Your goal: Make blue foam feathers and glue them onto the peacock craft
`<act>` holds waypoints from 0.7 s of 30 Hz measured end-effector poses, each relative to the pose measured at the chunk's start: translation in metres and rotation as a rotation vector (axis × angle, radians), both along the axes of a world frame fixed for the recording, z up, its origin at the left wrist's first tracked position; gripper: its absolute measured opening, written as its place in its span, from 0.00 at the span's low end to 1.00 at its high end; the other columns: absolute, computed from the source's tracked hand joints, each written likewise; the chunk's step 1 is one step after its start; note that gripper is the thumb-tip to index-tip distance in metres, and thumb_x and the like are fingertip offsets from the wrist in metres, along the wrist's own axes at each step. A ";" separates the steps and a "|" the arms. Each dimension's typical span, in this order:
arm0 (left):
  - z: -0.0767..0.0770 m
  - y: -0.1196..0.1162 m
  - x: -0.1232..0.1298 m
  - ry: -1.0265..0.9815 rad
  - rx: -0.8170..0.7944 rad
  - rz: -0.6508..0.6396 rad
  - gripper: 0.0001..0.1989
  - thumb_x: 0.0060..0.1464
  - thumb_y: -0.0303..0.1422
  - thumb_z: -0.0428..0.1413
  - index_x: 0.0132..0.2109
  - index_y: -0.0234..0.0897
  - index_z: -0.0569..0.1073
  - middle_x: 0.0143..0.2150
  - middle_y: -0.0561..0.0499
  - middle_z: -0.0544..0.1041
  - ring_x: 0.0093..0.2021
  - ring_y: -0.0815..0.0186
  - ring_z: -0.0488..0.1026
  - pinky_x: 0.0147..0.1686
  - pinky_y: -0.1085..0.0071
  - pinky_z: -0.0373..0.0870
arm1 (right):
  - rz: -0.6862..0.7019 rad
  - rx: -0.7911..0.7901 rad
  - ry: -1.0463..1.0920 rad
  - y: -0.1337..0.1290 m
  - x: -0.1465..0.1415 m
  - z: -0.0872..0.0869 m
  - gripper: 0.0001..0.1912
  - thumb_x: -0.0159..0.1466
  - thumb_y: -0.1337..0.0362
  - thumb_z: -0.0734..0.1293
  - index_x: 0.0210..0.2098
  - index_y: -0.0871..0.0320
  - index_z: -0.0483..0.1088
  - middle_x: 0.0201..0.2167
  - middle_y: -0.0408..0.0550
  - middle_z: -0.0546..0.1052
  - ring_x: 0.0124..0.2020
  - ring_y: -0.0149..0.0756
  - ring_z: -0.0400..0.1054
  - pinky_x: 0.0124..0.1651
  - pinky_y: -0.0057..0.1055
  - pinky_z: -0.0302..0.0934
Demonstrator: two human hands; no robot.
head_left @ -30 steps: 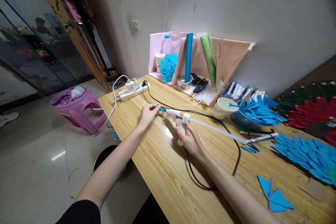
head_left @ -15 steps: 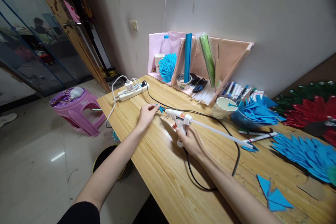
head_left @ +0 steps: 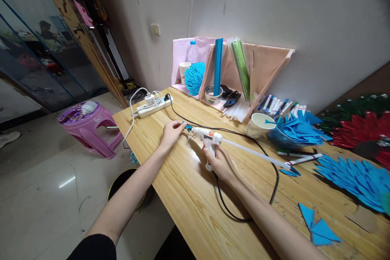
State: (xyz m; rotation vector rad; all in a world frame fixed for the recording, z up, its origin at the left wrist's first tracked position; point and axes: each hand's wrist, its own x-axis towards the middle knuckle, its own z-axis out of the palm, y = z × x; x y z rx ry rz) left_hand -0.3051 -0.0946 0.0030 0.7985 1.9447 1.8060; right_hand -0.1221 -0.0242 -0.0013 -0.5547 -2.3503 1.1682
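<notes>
My right hand (head_left: 219, 161) is wrapped round the handle of a white glue gun (head_left: 207, 137), whose nozzle points left. A long clear glue stick (head_left: 256, 152) sticks out of the gun's back end. Between the fingertips of my left hand (head_left: 173, 133) is a small folded blue piece (head_left: 189, 127), close against the nozzle; whether the two touch I cannot tell. A black cord (head_left: 222, 199) runs from the gun's handle and loops over the wooden table (head_left: 185, 195).
Behind the left hand lies a white power strip (head_left: 154, 107). Toward the right are a paper cup (head_left: 258, 126), a bowl of blue pieces (head_left: 292, 132), markers (head_left: 304, 158) and loose blue triangles (head_left: 323, 231). Beside the table stand a pink stool (head_left: 100, 134) and a dark bin (head_left: 122, 180).
The blue piece has shifted and turned slightly at the nozzle in my left fingertips. My right hand and the glue gun have hardly moved.
</notes>
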 end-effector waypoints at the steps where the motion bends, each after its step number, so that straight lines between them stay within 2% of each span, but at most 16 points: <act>1: 0.000 0.000 0.000 -0.002 -0.001 0.002 0.10 0.42 0.37 0.59 0.25 0.32 0.75 0.21 0.54 0.72 0.22 0.71 0.66 0.26 0.75 0.62 | -0.002 0.002 -0.001 0.000 0.000 0.000 0.13 0.61 0.59 0.56 0.33 0.59 0.67 0.24 0.42 0.71 0.26 0.34 0.64 0.31 0.26 0.56; 9: -0.001 0.001 0.000 -0.008 -0.006 0.009 0.10 0.41 0.37 0.60 0.26 0.32 0.75 0.21 0.53 0.72 0.22 0.71 0.66 0.26 0.75 0.61 | -0.006 0.005 -0.020 0.001 -0.001 -0.001 0.12 0.61 0.59 0.55 0.29 0.59 0.65 0.20 0.40 0.67 0.23 0.33 0.62 0.28 0.26 0.55; 15: -0.003 0.001 -0.001 0.000 -0.010 0.015 0.11 0.41 0.38 0.60 0.26 0.33 0.75 0.21 0.53 0.72 0.22 0.71 0.66 0.26 0.75 0.61 | -0.012 0.005 -0.007 0.000 0.000 0.001 0.12 0.61 0.60 0.56 0.33 0.59 0.67 0.23 0.42 0.70 0.26 0.34 0.64 0.31 0.26 0.57; 21: -0.002 0.000 -0.001 0.004 -0.014 0.019 0.12 0.41 0.39 0.60 0.26 0.32 0.75 0.21 0.53 0.72 0.23 0.71 0.66 0.26 0.74 0.62 | -0.016 0.006 -0.038 0.000 0.000 0.001 0.14 0.61 0.59 0.55 0.32 0.60 0.68 0.21 0.42 0.70 0.24 0.34 0.64 0.28 0.26 0.56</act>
